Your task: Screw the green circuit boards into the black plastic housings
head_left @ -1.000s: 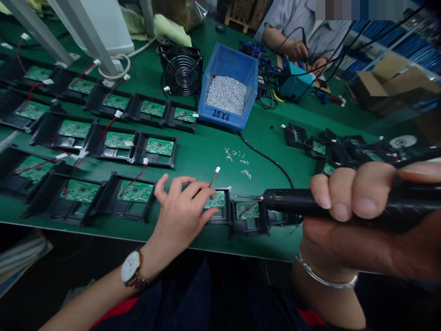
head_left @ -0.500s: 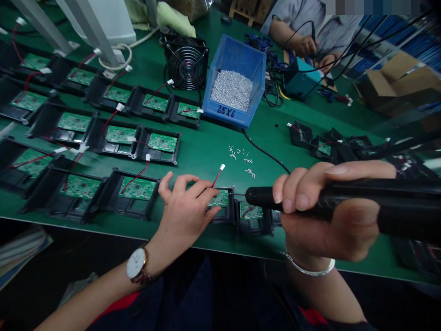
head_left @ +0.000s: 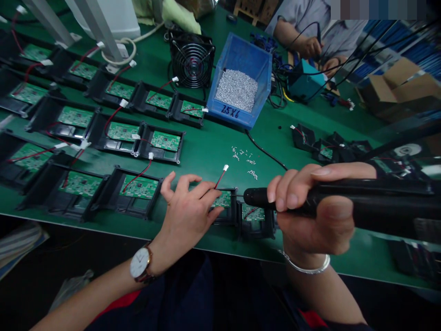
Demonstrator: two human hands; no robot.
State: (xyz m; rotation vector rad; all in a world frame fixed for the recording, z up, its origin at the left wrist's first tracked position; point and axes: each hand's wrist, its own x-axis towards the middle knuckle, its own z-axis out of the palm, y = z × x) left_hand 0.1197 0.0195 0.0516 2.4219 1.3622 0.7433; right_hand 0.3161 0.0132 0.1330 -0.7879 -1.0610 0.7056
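Note:
My right hand [head_left: 303, 216] is wrapped round a black electric screwdriver [head_left: 382, 202], held level with its tip pointing left. The thin bit reaches the right edge of a green circuit board [head_left: 223, 199] inside a small black plastic case [head_left: 233, 216]. Across the left part of this case lies my left hand [head_left: 189, 207], thumb and fingers steadying it and covering much of it. A red-and-black lead with a white plug [head_left: 225, 168] rises beside its fingertips. Another case with a board [head_left: 253, 212] stands just right, partly under the screwdriver.
Rows of black cases with boards [head_left: 165, 140] fill the left of the green table. Loose screws [head_left: 252, 174] lie beyond my hands, before a blue bin [head_left: 237, 118] of screws. A fan [head_left: 193, 64] stands beside it. Another person's hands [head_left: 312, 48] work at the back.
The view has shifted slightly. The screwdriver and my right hand have moved a little left toward the case; my left hand keeps its place on the case.

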